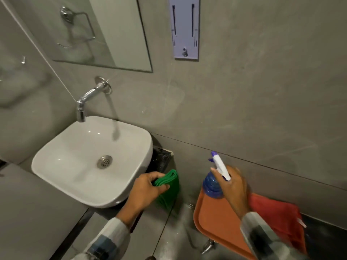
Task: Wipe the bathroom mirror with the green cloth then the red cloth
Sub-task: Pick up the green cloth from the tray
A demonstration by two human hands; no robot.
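The bathroom mirror (105,32) hangs on the grey wall at the upper left, above the tap. My left hand (146,190) grips a folded green cloth (169,186) just right of the white basin's front corner. My right hand (232,186) is closed around the neck of a blue spray bottle (211,184) with a white and purple trigger head, which is held over an orange tray (216,218). A red cloth (277,214) lies on the tray, behind my right wrist and partly hidden by my sleeve.
A white basin (56,166) sits on a dark counter under a chrome wall tap (84,102). A pale dispenser (185,29) is fixed to the wall right of the mirror. A towel ring shows reflected in the mirror.
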